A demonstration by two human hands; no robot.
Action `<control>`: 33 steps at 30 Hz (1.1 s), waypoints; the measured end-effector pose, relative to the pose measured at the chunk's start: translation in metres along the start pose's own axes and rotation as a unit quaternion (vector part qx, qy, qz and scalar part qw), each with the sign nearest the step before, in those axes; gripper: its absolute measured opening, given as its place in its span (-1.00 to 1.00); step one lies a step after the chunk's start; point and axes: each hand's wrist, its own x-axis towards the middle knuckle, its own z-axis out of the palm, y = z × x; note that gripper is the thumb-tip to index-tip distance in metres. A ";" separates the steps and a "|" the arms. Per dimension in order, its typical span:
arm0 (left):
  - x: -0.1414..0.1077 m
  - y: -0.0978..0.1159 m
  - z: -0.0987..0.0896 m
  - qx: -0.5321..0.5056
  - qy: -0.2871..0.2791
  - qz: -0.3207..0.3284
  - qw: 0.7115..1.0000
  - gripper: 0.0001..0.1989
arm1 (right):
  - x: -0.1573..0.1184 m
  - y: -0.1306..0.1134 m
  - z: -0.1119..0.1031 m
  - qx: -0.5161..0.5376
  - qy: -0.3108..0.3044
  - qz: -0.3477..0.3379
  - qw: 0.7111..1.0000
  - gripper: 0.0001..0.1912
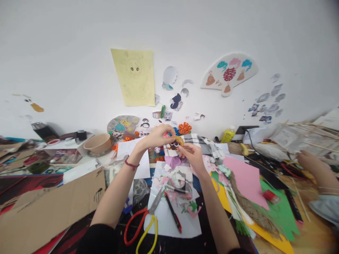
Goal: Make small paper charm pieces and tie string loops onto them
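Both of my hands are raised over the back of the table, pinching a small craft piece (174, 144) with a yellow curved edge, brown parts and two big cartoon eyes. My left hand (159, 137) grips its upper left side. On its lower right side are the fingers of my right hand (191, 153). Just behind and right lies a black-and-white checked cloth (203, 143). Below the hands, paper and fabric scraps (178, 181) are heaped on a white sheet (161, 225). Scissors (151, 211) with one red and one yellow handle lie nearer me, beside a black-and-red pen (173, 213).
Cardboard (58, 208) covers the left side, with a tan bowl (98, 144) behind it. On the right are pink paper (247, 176), green paper (282, 208) and twine (247, 204). Another person's hand (308, 164) reaches in at the far right. A wall stands behind.
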 end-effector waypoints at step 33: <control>-0.228 0.066 0.110 -0.191 0.176 -0.402 0.878 -0.72 | -0.002 -0.015 -0.018 -0.016 0.066 -0.028 0.997 -0.80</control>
